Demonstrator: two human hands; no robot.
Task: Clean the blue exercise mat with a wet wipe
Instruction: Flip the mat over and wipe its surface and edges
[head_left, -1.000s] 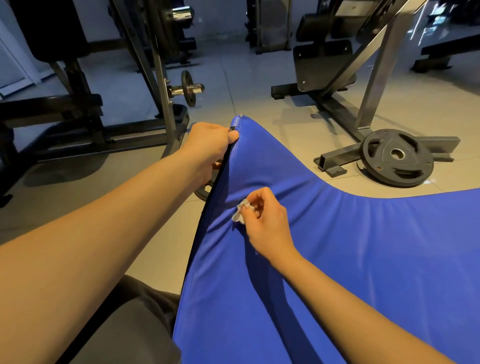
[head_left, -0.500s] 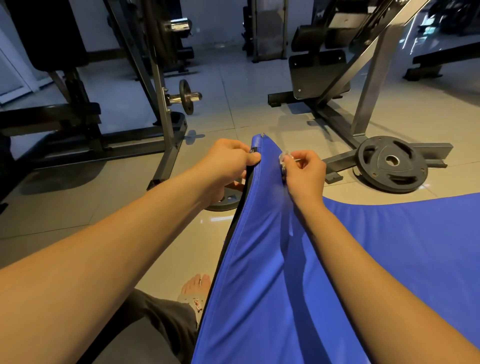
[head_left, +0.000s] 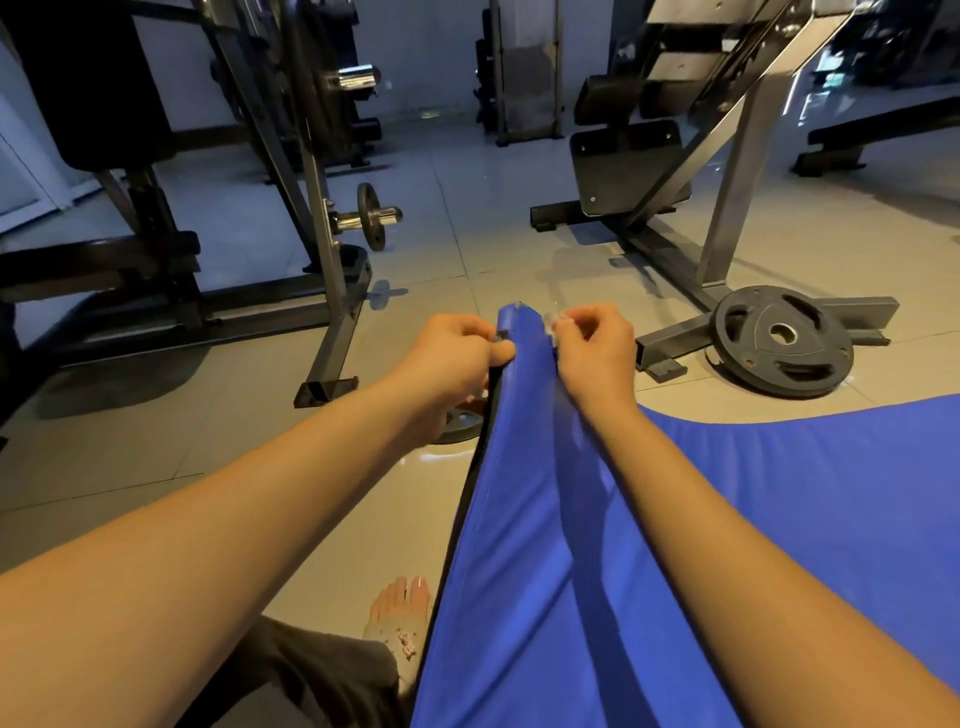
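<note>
The blue exercise mat (head_left: 545, 545) is lifted at its near-left corner, so its edge rises to a peak in the middle of the view; the rest lies on the floor to the right. My left hand (head_left: 452, 353) grips the mat's dark edge just below the peak. On the other side of the peak, my right hand (head_left: 592, 348) pinches a small crumpled wet wipe (head_left: 551, 326) against the blue surface. Most of the wipe is hidden by my fingers.
A black weight plate (head_left: 779, 340) lies on the tiled floor to the right, against a steel machine frame (head_left: 727, 208). A rack with a small plate on a peg (head_left: 369, 215) stands at the left. My foot (head_left: 402, 618) is beside the mat.
My right hand has slid the wipe up the mat from its middle to the raised corner. The left hand has kept its grip on the edge, which now sits lower in view.
</note>
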